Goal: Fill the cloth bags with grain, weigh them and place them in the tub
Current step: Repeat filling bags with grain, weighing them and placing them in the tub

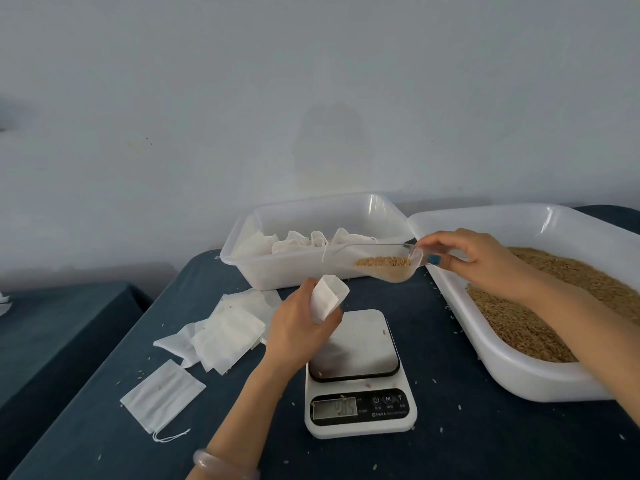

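My left hand grips a small white cloth bag with its mouth open upward, just above the far edge of the white digital scale. My right hand pinches the handle of a clear plastic scoop that holds brown grain and hovers a little above and right of the bag. The clear tub at the back holds several filled white bags. A big white tray on the right holds loose grain.
Several flat empty cloth bags lie scattered left of the scale, one more nearer the table's front left. Stray grains dot the dark blue tablecloth. A second dark table stands at the left. A pale wall rises behind.
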Action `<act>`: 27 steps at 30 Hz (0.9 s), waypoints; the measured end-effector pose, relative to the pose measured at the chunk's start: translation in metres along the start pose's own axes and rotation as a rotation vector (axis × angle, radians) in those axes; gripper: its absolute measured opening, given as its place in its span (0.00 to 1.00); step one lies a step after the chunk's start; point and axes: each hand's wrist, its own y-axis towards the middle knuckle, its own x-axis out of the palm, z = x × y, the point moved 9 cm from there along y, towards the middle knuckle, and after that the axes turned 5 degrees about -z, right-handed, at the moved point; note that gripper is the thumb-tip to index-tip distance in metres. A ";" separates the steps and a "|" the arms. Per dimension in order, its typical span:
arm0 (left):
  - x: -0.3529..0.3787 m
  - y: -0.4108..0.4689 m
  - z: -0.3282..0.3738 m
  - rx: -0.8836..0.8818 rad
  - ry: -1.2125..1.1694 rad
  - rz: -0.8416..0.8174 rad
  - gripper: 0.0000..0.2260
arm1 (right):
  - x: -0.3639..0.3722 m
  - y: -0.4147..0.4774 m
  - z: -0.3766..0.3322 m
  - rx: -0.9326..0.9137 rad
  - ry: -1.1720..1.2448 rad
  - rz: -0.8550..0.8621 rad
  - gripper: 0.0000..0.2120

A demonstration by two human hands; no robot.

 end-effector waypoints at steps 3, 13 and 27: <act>-0.002 0.000 -0.001 -0.009 0.013 0.012 0.14 | 0.001 0.003 -0.003 -0.066 -0.196 0.024 0.13; -0.001 -0.001 0.005 0.048 0.128 0.037 0.14 | 0.003 0.005 -0.009 -0.146 -0.433 0.054 0.15; 0.004 -0.002 0.010 0.097 0.193 0.034 0.21 | 0.004 0.008 -0.044 -0.248 -0.560 0.086 0.15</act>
